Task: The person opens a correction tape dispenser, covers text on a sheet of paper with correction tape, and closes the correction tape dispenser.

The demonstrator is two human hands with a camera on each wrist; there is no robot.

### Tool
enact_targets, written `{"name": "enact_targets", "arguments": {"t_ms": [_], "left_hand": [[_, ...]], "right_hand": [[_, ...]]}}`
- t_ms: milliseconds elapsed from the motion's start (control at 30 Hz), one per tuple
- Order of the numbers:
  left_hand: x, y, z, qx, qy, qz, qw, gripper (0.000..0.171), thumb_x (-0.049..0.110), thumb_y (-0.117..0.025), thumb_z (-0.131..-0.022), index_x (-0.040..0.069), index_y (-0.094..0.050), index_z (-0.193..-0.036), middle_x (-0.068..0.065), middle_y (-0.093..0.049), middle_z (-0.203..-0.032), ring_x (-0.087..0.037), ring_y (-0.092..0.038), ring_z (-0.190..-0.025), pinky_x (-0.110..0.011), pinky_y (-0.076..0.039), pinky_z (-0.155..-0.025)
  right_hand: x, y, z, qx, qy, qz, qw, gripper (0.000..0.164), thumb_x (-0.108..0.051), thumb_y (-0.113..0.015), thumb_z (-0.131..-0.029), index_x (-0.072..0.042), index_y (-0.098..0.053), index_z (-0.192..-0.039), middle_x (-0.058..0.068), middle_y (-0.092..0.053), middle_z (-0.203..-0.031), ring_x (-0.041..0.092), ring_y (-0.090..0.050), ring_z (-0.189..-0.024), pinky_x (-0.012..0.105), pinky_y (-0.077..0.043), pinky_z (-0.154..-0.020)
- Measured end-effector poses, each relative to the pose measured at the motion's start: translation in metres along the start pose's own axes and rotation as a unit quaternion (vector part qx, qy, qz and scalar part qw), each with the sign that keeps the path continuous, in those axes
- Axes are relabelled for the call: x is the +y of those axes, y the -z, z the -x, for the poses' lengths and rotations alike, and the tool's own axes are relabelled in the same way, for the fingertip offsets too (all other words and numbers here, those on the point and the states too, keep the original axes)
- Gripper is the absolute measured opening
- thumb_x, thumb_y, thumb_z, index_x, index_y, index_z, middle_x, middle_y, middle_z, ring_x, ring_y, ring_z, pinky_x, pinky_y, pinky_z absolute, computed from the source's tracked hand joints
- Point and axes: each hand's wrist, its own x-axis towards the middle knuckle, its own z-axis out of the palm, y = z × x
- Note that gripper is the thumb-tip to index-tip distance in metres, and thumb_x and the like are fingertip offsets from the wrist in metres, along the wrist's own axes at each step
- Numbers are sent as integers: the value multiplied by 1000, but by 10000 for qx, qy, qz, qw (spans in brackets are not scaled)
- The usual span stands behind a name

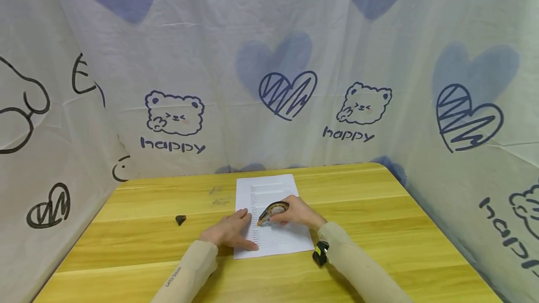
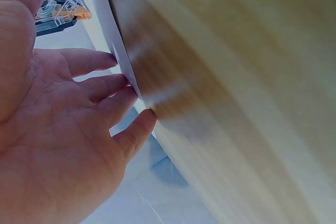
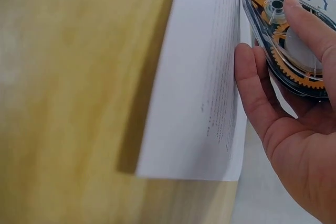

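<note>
A printed sheet of paper (image 1: pixel 273 242) lies on the wooden table. My right hand (image 1: pixel 296 212) grips a correction tape dispenser (image 1: pixel 275 209) with orange gears inside a clear case, seen close in the right wrist view (image 3: pixel 299 51). Its orange tip points left and down, right at the printed lines. On the sheet's left edge rests my left hand (image 1: pixel 229 231), fingers straight and thumb spread toward the lower part. In the left wrist view those fingertips (image 2: pixel 144 124) press along the paper's edge, and part of the dispenser (image 2: pixel 58 14) shows beyond the thumb.
A small black cap-like piece (image 1: pixel 180 220) lies on the table (image 1: pixel 147 247) left of the sheet. White curtains (image 1: pixel 236 130) with hearts and bear drawings stand behind the table and along both sides. A black device (image 1: pixel 320 252) is strapped at the right wrist.
</note>
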Motion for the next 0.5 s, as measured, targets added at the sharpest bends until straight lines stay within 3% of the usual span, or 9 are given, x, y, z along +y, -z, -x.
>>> {"name": "enact_targets", "arguments": {"t_ms": [233,500], "left_hand": [[0,-1,-1,27,-19,-47,10000,101,61,-74,-77,7,-33,-153,-14,-23,-162,-35,-25,-148,-53,-25,-120],[-1,-2,-3,59,-25,-16,10000,101,61,-75,-77,7,-34,-152,-15,-23,-162,-36,-25,-148,-54,-26,-119]], "right_hand": [[-1,2,0,-78,-30,168,9998,21,-22,-82,-81,-6,-73,-93,2,-73,-82,19,-69,-72,32,-60,-65],[-7,8,-6,-276,120,1001,9945,20,-23,-82,-80,-8,-73,-88,-1,-70,-74,14,-65,-62,26,-56,-58]]}}
